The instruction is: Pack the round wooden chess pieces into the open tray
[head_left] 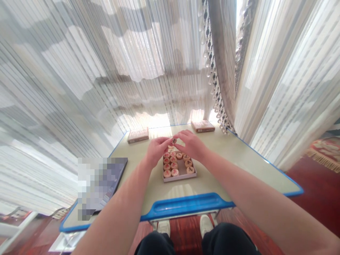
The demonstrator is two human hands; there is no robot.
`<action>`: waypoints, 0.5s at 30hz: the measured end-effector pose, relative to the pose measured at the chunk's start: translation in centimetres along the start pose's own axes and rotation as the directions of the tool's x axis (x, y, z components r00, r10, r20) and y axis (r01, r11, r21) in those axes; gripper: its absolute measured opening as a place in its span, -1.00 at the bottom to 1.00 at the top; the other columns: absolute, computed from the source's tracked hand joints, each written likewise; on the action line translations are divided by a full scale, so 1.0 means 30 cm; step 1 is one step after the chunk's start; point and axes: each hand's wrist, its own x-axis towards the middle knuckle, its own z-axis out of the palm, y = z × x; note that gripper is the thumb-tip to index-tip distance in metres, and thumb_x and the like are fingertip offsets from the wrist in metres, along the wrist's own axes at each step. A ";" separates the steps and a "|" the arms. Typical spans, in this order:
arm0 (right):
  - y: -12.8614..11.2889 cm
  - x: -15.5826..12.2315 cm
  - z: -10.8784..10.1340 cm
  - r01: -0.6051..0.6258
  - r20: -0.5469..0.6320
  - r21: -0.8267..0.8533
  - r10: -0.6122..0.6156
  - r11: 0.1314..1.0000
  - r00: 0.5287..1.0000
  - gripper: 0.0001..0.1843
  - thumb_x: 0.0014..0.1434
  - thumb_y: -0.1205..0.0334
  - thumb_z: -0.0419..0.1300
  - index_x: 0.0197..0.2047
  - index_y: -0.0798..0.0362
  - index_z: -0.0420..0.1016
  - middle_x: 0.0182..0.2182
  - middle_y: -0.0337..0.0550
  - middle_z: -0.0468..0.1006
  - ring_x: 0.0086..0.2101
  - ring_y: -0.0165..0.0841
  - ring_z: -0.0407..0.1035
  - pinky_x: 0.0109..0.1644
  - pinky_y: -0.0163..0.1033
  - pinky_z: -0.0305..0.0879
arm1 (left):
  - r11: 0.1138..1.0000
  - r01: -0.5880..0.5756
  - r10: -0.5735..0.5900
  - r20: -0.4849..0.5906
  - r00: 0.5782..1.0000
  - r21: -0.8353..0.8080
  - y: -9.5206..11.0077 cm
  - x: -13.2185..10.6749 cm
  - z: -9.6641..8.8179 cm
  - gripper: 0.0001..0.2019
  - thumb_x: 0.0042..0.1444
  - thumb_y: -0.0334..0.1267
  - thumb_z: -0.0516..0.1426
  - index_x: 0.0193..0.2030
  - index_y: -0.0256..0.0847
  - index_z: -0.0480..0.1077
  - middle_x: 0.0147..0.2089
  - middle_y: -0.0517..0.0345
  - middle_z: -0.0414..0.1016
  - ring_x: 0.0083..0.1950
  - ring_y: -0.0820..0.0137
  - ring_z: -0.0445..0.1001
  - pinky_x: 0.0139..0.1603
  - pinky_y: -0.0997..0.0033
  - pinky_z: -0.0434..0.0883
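A shallow tray (179, 177) of round Chinese chess pieces lies on the table between my forearms. Red-marked pieces (166, 166) fill its left columns. Black-marked pieces (188, 163) stand along its right side, with a bare patch of tray floor between. Above the far end of the tray, a Chinese chess piece (174, 141) is tilted up at my fingertips. My right hand (191, 144) pinches it between thumb and fingers. Closed fingertips of my left hand (157, 150) meet the same piece from the left. The hands partly cover the tray's far rows.
Two flat boxes (138, 135) (203, 126) lie at the table's far edge, left and right. A dark, partly pixelated flat device (117, 177) rests on the left. A blue rim with a molded trough (186, 207) edges the table (225, 148). Curtains (127, 71) hang behind.
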 end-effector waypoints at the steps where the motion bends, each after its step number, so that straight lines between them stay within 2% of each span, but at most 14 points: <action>1: 0.000 0.000 0.001 -0.001 0.002 -0.005 0.001 1.000 1.000 -0.81 0.10 0.30 0.15 -0.17 0.04 0.43 -0.25 -0.07 0.47 -0.18 -0.25 0.30 -0.06 -0.12 0.27 | 1.000 0.005 -0.006 -0.005 1.000 -0.001 -0.005 0.002 -0.002 -0.59 -0.12 0.07 0.19 -0.37 -0.30 0.50 -0.55 0.17 0.35 -0.57 0.58 0.16 -0.58 0.54 0.14; 6: -0.001 -0.001 -0.002 0.013 -0.001 -0.011 -0.013 1.000 1.000 -0.79 0.09 0.30 0.15 -0.16 0.04 0.44 -0.25 -0.08 0.48 -0.18 -0.26 0.30 -0.05 -0.14 0.27 | 0.999 0.013 -0.013 0.011 1.000 -0.030 -0.016 0.008 -0.009 -0.60 -0.12 0.07 0.19 -0.42 -0.31 0.48 -0.61 0.22 0.24 -0.56 0.57 0.15 -0.57 0.54 0.12; 9: -0.005 -0.001 -0.006 0.010 0.000 -0.020 -0.010 1.000 1.000 -0.78 0.09 0.28 0.14 -0.15 0.05 0.44 -0.24 -0.08 0.49 -0.18 -0.27 0.30 -0.06 -0.16 0.27 | 0.999 0.008 -0.007 0.037 0.999 -0.046 -0.010 0.004 -0.008 -0.62 -0.10 0.06 0.18 -0.44 -0.30 0.47 -0.60 0.21 0.28 -0.57 0.58 0.15 -0.57 0.53 0.12; 11: -0.009 0.001 -0.012 -0.010 0.015 -0.038 0.011 0.999 1.000 -0.78 0.08 0.28 0.15 -0.16 0.04 0.45 -0.24 -0.08 0.49 -0.17 -0.26 0.30 -0.06 -0.17 0.26 | 1.000 -0.008 0.007 0.032 0.999 0.004 -0.007 0.003 -0.007 -0.63 -0.08 0.04 0.16 -0.44 -0.29 0.47 -0.57 0.18 0.34 -0.57 0.57 0.17 -0.56 0.53 0.15; 15: -0.014 0.007 -0.035 -0.135 0.145 -0.065 0.143 0.989 0.979 -0.81 0.04 0.26 0.17 -0.23 0.05 0.49 -0.29 -0.13 0.50 -0.26 -0.31 0.33 -0.16 -0.25 0.25 | 0.973 -0.088 0.113 -0.109 0.988 0.213 -0.014 0.007 -0.011 -0.66 0.04 -0.02 0.04 -0.42 -0.24 0.49 -0.49 0.16 0.45 -0.52 0.51 0.29 -0.47 0.50 0.24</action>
